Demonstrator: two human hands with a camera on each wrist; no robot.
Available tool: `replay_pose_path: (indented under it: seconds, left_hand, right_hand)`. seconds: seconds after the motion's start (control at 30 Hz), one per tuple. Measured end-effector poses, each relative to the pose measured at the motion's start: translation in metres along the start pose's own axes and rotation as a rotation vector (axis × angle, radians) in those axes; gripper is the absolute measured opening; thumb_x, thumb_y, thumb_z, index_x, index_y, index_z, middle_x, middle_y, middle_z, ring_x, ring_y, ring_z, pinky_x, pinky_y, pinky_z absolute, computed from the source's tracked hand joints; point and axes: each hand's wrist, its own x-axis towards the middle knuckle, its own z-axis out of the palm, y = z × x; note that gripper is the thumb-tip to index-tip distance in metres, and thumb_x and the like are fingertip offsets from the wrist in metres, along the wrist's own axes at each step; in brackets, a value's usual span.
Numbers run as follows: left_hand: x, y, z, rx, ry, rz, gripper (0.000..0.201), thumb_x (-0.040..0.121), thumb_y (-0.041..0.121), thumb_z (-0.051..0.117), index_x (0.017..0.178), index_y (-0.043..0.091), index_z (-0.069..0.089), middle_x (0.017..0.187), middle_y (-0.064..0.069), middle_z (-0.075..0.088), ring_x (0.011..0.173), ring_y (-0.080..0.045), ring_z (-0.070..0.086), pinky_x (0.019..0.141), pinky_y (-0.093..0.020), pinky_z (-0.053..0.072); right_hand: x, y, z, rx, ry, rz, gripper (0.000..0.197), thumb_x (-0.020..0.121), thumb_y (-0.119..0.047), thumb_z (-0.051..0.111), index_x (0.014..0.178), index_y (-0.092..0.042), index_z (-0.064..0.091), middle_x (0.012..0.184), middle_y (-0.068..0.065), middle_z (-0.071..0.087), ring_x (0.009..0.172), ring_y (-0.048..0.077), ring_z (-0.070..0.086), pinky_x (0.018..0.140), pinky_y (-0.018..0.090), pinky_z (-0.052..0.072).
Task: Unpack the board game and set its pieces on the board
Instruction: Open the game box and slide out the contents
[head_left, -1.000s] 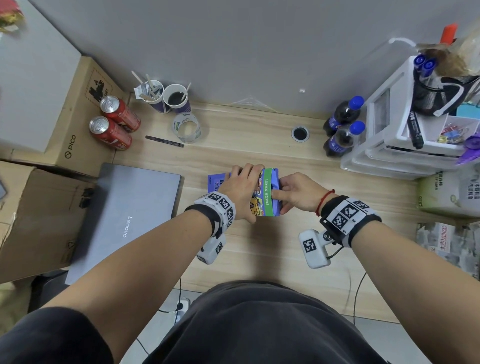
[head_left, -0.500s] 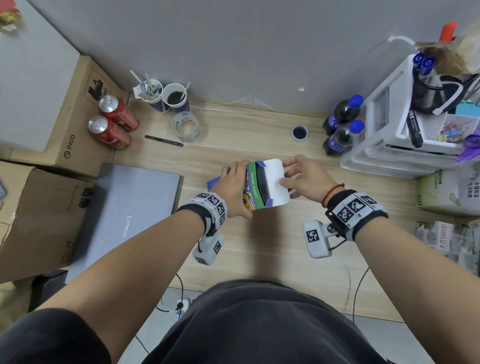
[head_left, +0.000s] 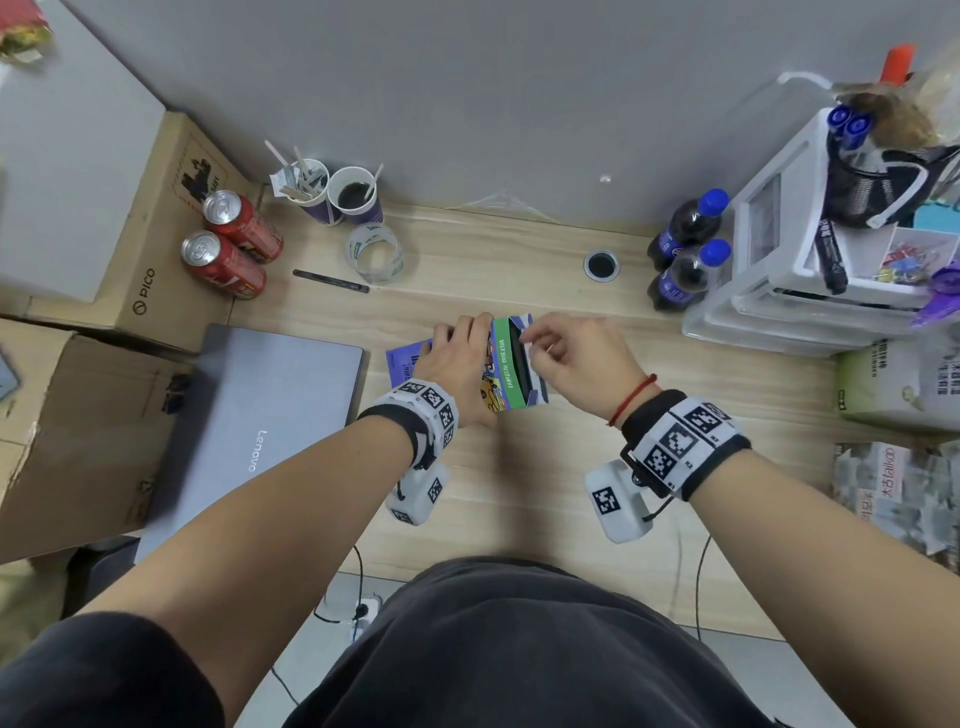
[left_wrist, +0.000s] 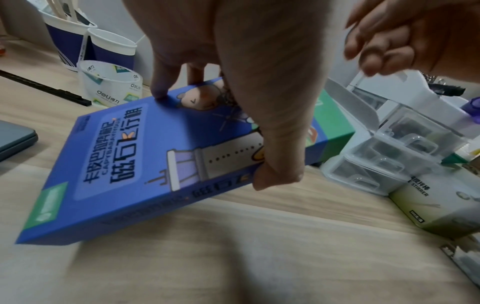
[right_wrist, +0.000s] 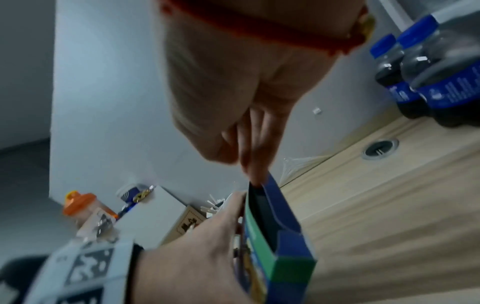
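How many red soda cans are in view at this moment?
2. One red can lies on the cardboard box at the desk's far left; the second can lies right beside it, nearer the person. Others may be hidden outside the views.

Head view looks steeply down on the bench (head_left: 571, 499) from above. Both wrist views sit close, facing along the fingers; all three share the game box (head_left: 511, 364) (left_wrist: 161, 156) (right_wrist: 280, 242).

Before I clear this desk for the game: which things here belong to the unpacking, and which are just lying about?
In the job:
- game box, end open
- left hand gripping it
- right hand at the opening

Lying about:
- laptop
- cola cans
- paper cups
- tape roll
- soda bottles
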Motion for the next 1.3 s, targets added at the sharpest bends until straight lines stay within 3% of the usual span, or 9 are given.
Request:
replay_pose_path:
  seconds: [0.07, 0.17, 0.33, 0.47, 0.57, 0.67, 0.87, 0.97, 1.3]
  left_hand:
    - [0.0, 0.001, 0.0, 0.019, 0.007, 0.004, 0.125, 0.041, 0.051, 0.081, 0.143, 0.016, 0.019, 0.125, 0.0, 0.04, 0.111, -0.027, 0.041, 0.093, -0.047, 0.044]
    - [0.0, 0.0, 0.001, 0.05, 0.012, 0.013, 0.125, 0.038, 0.052, 0.081, 0.142, 0.019, 0.019, 0.124, 0.0, 0.041, 0.111, -0.027, 0.041, 0.098, -0.05, 0.039]
    - [0.0, 0.001, 0.0, 0.086, 0.031, 0.047, 0.123, 0.034, 0.054, 0.077, 0.139, 0.021, 0.022, 0.118, 0.0, 0.042, 0.107, -0.027, 0.044, 0.098, -0.049, 0.038]
    - [0.0, 0.009, 0.0, 0.181, 0.026, 0.097, 0.127, 0.034, 0.055, 0.078, 0.142, 0.021, 0.02, 0.118, -0.002, 0.042, 0.111, -0.027, 0.044, 0.107, -0.052, 0.027]
    - [0.001, 0.011, -0.008, 0.241, 0.023, 0.107, 0.13, 0.035, 0.056, 0.079, 0.144, 0.021, 0.018, 0.121, -0.004, 0.042, 0.113, -0.027, 0.044, 0.109, -0.054, 0.024]
    - [0.004, 0.012, -0.019, 0.343, 0.027, 0.132, 0.135, 0.033, 0.059, 0.08, 0.146, 0.02, 0.016, 0.122, -0.005, 0.043, 0.109, -0.027, 0.044, 0.101, -0.049, 0.032]
    - [0.006, 0.022, -0.029, 0.373, -0.062, 0.13, 0.136, 0.035, 0.059, 0.081, 0.146, 0.021, 0.014, 0.121, -0.006, 0.043, 0.108, -0.028, 0.044, 0.096, -0.048, 0.037]
    - [0.005, 0.023, -0.027, 0.34, -0.088, 0.112, 0.134, 0.036, 0.059, 0.081, 0.146, 0.022, 0.014, 0.119, -0.006, 0.043, 0.107, -0.028, 0.045, 0.095, -0.048, 0.038]
    - [0.006, 0.03, -0.024, 0.398, -0.088, 0.143, 0.139, 0.035, 0.059, 0.082, 0.149, 0.024, 0.01, 0.121, -0.007, 0.042, 0.107, -0.028, 0.044, 0.095, -0.046, 0.037]
  right_hand:
    - [0.001, 0.003, 0.004, -0.001, -0.134, 0.076, 0.021, 0.083, -0.015, 0.059, 0.098, -0.02, 0.071, 0.073, -0.009, 0.068, 0.068, 0.006, 0.063, 0.076, 0.012, 0.048]
    - [0.002, 0.015, 0.006, -0.216, -0.158, 0.087, 0.021, 0.086, -0.021, 0.059, 0.103, -0.018, 0.072, 0.086, 0.001, 0.07, 0.084, 0.022, 0.064, 0.081, 0.029, 0.05]
    - [0.002, 0.027, 0.011, -0.448, -0.167, 0.185, 0.019, 0.084, -0.029, 0.065, 0.1, -0.021, 0.072, 0.103, 0.005, 0.067, 0.096, 0.028, 0.061, 0.08, 0.033, 0.048]
    - [0.009, 0.029, 0.015, -0.172, -0.264, 0.39, 0.014, 0.08, -0.023, 0.063, 0.077, -0.018, 0.076, 0.081, 0.006, 0.072, 0.083, 0.024, 0.064, 0.075, 0.026, 0.05]
    - [0.009, 0.04, 0.018, 0.166, -0.27, 0.447, 0.009, 0.078, -0.026, 0.068, 0.07, -0.024, 0.071, 0.082, 0.006, 0.074, 0.086, 0.025, 0.069, 0.086, 0.04, 0.055]
    - [0.003, 0.05, 0.023, 0.379, -0.213, 0.433, 0.005, 0.079, -0.021, 0.071, 0.082, -0.025, 0.069, 0.085, 0.005, 0.074, 0.086, 0.023, 0.071, 0.09, 0.047, 0.055]
    - [-0.001, 0.042, 0.026, 0.464, 0.0, 0.306, 0.03, 0.081, -0.006, 0.07, 0.106, -0.021, 0.063, 0.085, -0.004, 0.066, 0.075, 0.018, 0.063, 0.082, 0.041, 0.057]
    - [0.001, 0.045, 0.026, 0.475, -0.014, 0.333, 0.047, 0.081, -0.008, 0.071, 0.124, -0.025, 0.058, 0.092, -0.006, 0.066, 0.083, 0.022, 0.067, 0.083, 0.039, 0.056]
    - [0.005, 0.045, 0.02, 0.588, -0.274, 0.521, 0.02, 0.089, 0.001, 0.059, 0.107, 0.01, 0.061, 0.087, 0.021, 0.063, 0.08, 0.028, 0.06, 0.085, 0.047, 0.054]
